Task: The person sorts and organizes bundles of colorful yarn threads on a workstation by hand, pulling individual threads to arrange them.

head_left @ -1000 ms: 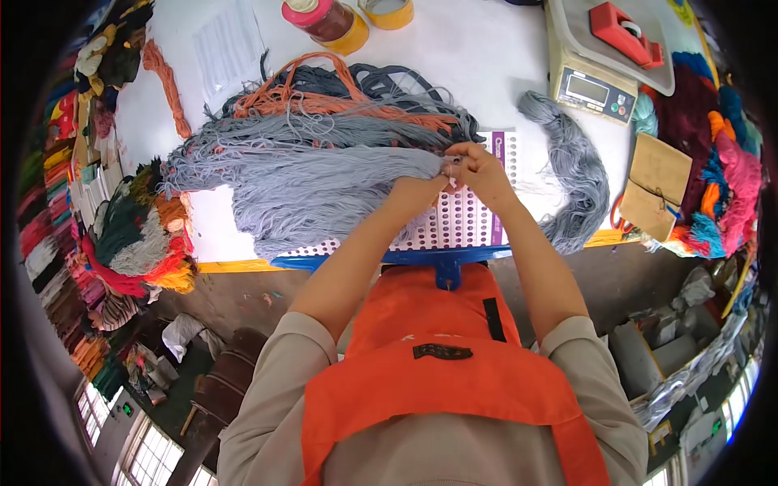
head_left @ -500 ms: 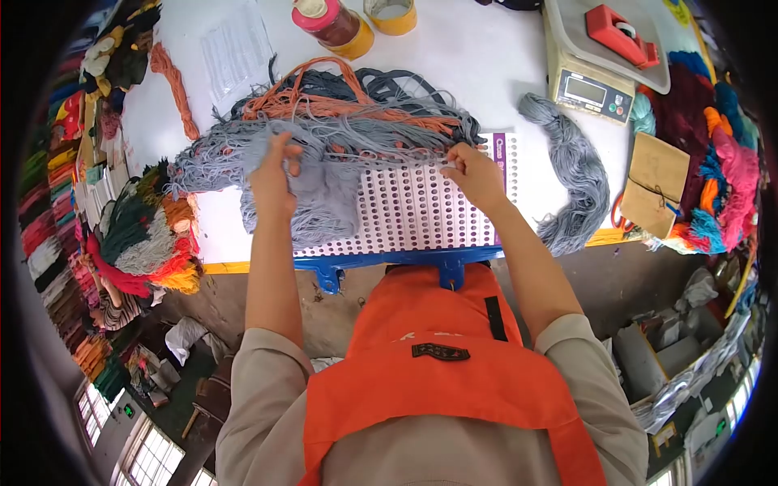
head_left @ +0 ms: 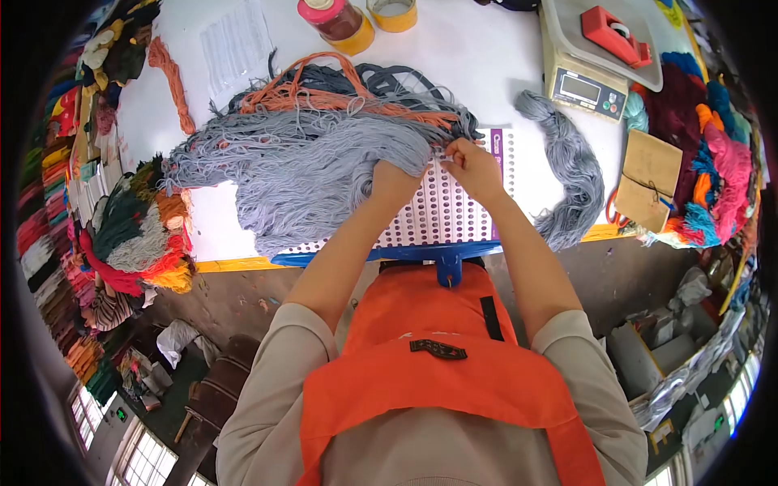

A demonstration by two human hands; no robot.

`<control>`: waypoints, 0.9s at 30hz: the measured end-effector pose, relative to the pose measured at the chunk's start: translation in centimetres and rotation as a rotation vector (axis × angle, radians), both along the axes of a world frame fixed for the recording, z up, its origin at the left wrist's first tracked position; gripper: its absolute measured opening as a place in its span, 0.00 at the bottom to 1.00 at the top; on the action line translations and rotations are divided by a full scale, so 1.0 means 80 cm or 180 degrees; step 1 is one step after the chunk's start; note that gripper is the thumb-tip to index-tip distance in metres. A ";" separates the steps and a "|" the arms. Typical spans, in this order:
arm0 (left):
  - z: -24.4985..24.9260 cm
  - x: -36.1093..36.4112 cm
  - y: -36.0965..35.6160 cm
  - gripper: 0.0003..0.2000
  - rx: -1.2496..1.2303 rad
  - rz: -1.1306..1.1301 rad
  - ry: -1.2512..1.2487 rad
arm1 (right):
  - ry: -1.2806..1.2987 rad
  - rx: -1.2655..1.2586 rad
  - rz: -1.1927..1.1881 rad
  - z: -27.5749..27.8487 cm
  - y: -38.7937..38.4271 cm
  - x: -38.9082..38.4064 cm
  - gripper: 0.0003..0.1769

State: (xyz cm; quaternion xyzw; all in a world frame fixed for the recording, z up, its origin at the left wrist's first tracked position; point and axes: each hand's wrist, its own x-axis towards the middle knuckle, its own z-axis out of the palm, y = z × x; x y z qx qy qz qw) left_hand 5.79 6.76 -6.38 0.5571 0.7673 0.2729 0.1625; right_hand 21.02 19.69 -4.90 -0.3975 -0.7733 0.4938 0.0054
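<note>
A large bundle of grey yarn (head_left: 316,174) drapes over a white perforated card (head_left: 462,215) with a purple strip down its right side. My left hand (head_left: 397,185) is closed on the right end of this bundle, its fingers partly covered by the strands. Just right of it, my right hand (head_left: 474,172) is closed in a pinch above the card's upper part. Anything between those fingertips is too small to make out. Behind the grey yarn lie orange yarn (head_left: 348,77) and dark grey yarn (head_left: 405,79).
Blue brackets (head_left: 450,267) sit at the table's front edge. A twisted grey skein (head_left: 571,166) lies to the right, below a scale (head_left: 583,91) carrying a red tape dispenser (head_left: 616,36). Jars (head_left: 339,23), an orange skein (head_left: 172,85) and paper (head_left: 235,53) are farther back. Coloured yarn flanks both sides.
My left hand has moved right, bringing grey yarn across the card toward my right hand. The right hand stays nearly in place, still pinched.
</note>
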 end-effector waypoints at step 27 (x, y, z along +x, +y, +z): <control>0.227 -0.254 -0.073 0.12 0.0629 0.2579 -0.2032 | -0.0174 0.0073 -0.0142 0.011 -0.002 -0.005 0.11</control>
